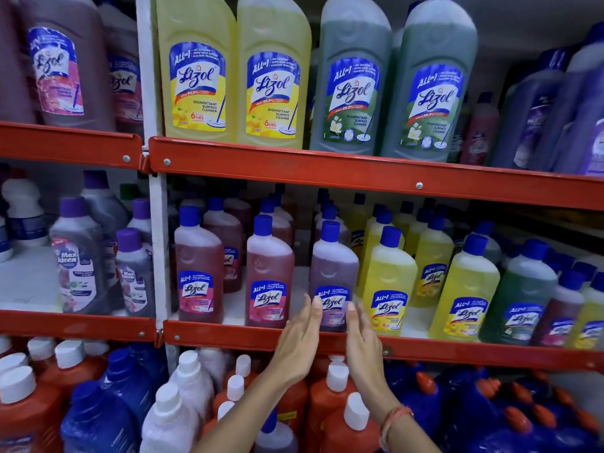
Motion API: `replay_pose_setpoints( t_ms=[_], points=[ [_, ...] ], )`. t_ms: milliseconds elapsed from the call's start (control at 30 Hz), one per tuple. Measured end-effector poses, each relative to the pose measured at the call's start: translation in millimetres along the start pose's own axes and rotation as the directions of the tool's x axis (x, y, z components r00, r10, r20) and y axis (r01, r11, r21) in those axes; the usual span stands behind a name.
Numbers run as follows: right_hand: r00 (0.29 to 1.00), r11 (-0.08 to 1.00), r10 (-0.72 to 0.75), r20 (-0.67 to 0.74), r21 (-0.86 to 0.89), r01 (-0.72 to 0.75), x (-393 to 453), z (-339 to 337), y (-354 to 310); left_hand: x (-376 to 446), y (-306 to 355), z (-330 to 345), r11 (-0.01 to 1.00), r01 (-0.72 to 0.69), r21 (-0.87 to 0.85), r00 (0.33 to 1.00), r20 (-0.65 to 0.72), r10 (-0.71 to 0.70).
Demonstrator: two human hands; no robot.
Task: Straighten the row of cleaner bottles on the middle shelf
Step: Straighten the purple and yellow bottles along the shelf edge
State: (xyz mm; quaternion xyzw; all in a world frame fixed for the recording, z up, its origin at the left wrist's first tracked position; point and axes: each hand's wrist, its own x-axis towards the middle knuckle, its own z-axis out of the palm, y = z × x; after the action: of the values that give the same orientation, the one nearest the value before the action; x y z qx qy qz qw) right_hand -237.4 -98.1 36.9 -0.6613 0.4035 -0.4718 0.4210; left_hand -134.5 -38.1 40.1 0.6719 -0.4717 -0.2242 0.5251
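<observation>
Neither grip is holding anything: the left hand (299, 335) and right hand (361, 341) are reaching up flat and open, fingers straight, on each side of the purple bottle (331, 273). It is standing upright at the front of the middle shelf (228, 335), full of purple liquid, between a pink bottle (269, 273) and a yellow bottle (389, 282).
</observation>
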Motion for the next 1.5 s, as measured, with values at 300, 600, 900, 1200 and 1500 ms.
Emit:
replay_pose_setpoints(
  t_ms=[300, 600, 900, 1200, 1500],
  points=[
    [0.999, 0.998, -0.033, -0.021, -0.055, 0.031, -0.2, -10.1, -1.4, -2.7, 8.6, 5.8, 1.000, 0.009, 0.012, 0.998, 0.057, -0.010],
    [0.994, 0.999, -0.023, -0.107, -0.026, 0.020, -2.6, -4.1, -6.2, -7.3, 11.4, 3.1, 0.997, 0.006, -0.083, 0.998, 0.070, 0.000],
    [0.990, 1.000, -0.012, -0.140, -0.026, 0.009, 1.3, -7.3, -1.0, -12.5, 18.9, 3.1, 0.993, -0.008, -0.118, 0.997, 0.072, 0.016],
    [0.934, 0.999, -0.053, -0.353, -0.027, 0.046, 13.0, -39.5, 17.9, -18.7, 16.9, 44.2, 0.952, -0.288, -0.101, 0.927, -0.280, 0.251],
    [0.975, 0.999, 0.028, -0.219, 0.039, -0.020, 21.4, -71.6, 22.0, -14.5, 33.8, 90.4, 0.969, -0.045, -0.244, 0.994, 0.090, 0.069]
  ],
)
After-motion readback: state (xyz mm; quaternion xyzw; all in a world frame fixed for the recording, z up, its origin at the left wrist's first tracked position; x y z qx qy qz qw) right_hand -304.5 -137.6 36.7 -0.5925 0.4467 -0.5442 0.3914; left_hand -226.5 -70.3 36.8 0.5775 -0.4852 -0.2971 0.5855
